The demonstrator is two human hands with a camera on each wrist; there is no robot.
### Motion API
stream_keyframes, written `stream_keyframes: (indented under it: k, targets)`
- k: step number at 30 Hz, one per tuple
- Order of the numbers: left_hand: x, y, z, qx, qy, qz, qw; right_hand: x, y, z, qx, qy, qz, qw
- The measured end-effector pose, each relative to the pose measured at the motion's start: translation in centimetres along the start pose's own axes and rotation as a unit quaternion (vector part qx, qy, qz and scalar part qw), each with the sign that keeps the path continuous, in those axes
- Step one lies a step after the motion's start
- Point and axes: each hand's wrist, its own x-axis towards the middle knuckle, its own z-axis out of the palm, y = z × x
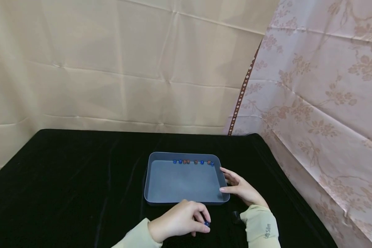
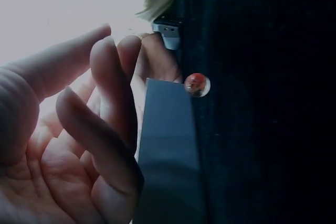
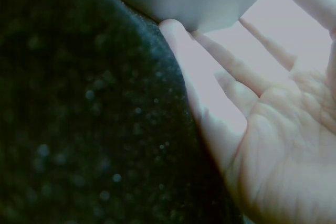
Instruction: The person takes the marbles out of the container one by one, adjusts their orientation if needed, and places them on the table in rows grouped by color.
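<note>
Left hand (image 1: 180,219) off the near edge of a tray (image 1: 183,182), grip narrow, pinching a blue bead (image 1: 207,224), right hand (image 1: 244,190) spread wide on the tray's right edge, brown bead (image 1: 196,162) among others along its far edge, red bead (image 2: 197,85) seen close by its wall, black counter (image 1: 65,179).

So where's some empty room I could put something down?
The biggest bare patch is the black cloth from its left edge to the tray. Inside the tray, the floor is bare from the row of beads to the near wall. It's crowded along the far wall, and around the near right corner with the left hand and right hand.
</note>
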Motion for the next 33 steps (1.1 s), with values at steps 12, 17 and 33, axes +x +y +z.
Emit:
stream_keyframes:
  k: [12,17,33]
  targets:
    - [0.3,-1.3,0.6,-0.01,-0.02,-0.024,0.9995,0.1,0.0,0.0,-0.002,0.008,-0.001,1.0]
    - [0.3,-1.4,0.7,-0.01,-0.02,-0.03,0.9993,0.0,0.0,0.1,-0.001,0.002,-0.004,1.0]
    - [0.4,-1.6,0.6,0.008,-0.023,-0.034,0.9991,0.0,-0.2,0.2,-0.002,0.023,0.016,0.9996]
